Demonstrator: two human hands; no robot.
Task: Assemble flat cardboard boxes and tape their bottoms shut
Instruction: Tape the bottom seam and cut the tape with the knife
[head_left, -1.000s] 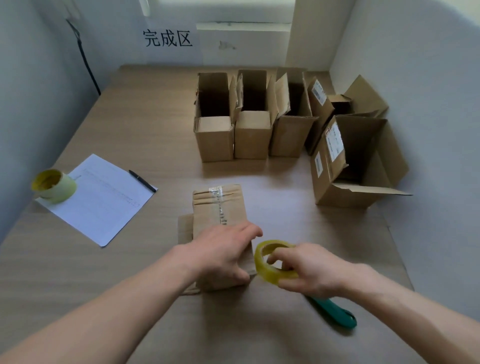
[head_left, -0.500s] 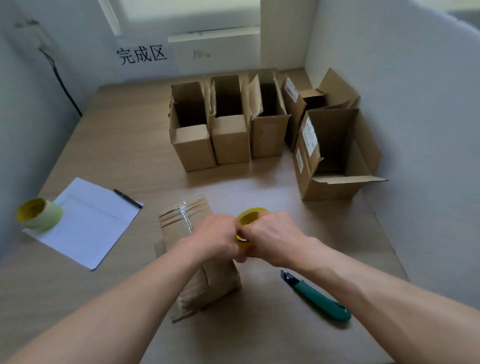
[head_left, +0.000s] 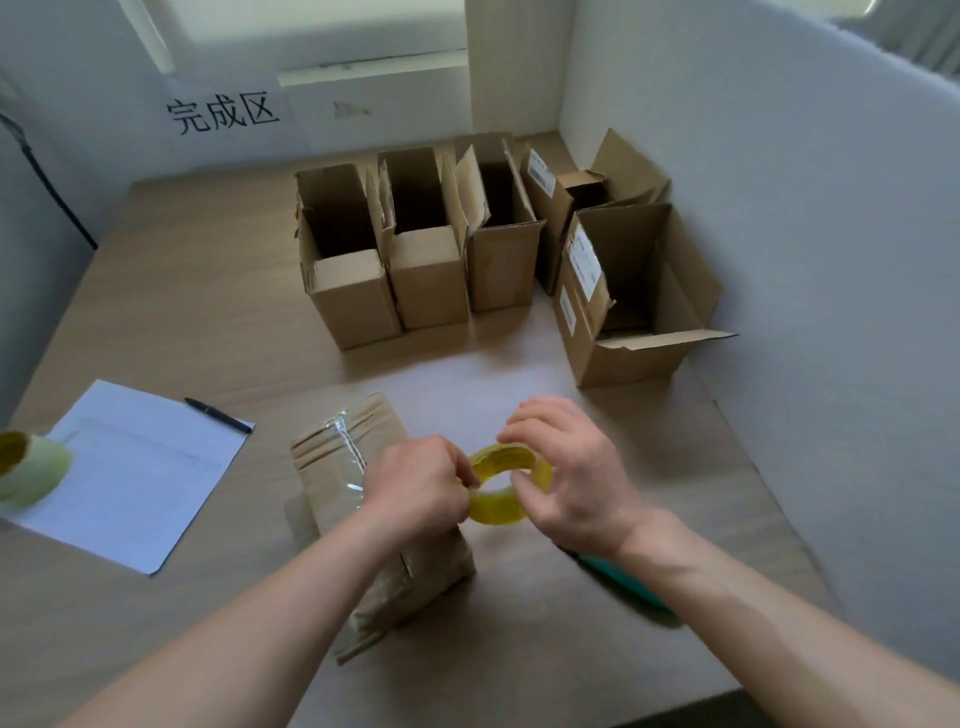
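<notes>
Since half a second ago the right hand (head_left: 566, 467) has drawn a little away from the left hand (head_left: 421, 486), so the yellow ring-shaped roll of clear tape (head_left: 506, 483) now shows between them. The brown flat-folded cardboard box (head_left: 363, 514) lies on the pale wooden table (head_left: 171, 291) under the left wrist, with bare table toward the near edge and to the left front. Five brown open-topped cardboard boxes (head_left: 431, 249) crowd the far right corner against the white wall panel (head_left: 779, 260). The right thumb and fingers curl round the roll's outer rim; the left fingers pinch at its near side, the tape end too small to make out. A green-handled knife (head_left: 623, 577) is mostly hidden beneath the right forearm. A white sheet of paper (head_left: 130, 467) with a black pen (head_left: 218, 415) lies left, beside a second pale tape roll (head_left: 28, 467) cut off by the frame edge.
</notes>
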